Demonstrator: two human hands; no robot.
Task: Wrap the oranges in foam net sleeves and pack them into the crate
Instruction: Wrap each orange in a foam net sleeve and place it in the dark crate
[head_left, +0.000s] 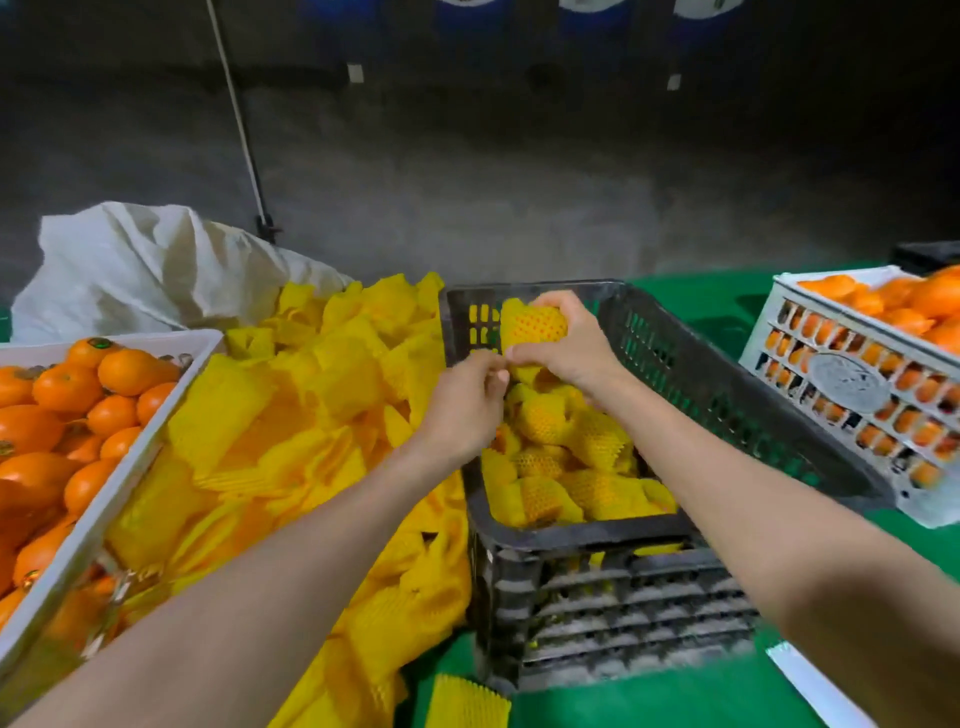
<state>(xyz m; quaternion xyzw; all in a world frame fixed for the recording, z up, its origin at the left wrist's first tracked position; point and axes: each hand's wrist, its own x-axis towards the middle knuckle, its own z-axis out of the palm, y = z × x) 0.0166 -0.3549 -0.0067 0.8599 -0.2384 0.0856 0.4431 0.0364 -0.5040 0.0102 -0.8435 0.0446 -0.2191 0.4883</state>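
Note:
Over the black crate (737, 395) my right hand (566, 343) grips an orange wrapped in a yellow foam net sleeve (532, 325). My left hand (467, 400) pinches the lower end of that sleeve just left of my right thumb. Several wrapped oranges (566, 467) lie inside the crate below my hands. A loose pile of yellow foam sleeves (311, 410) spreads to the left of the crate. Bare oranges (67, 410) fill a white crate (104, 499) at the far left.
A second white crate (852, 384) full of oranges stands at the right on the green table (691, 701). A white sack (145, 265) lies behind the sleeve pile. One sleeve (465, 701) lies at the near edge. A thin pole (244, 135) rises behind.

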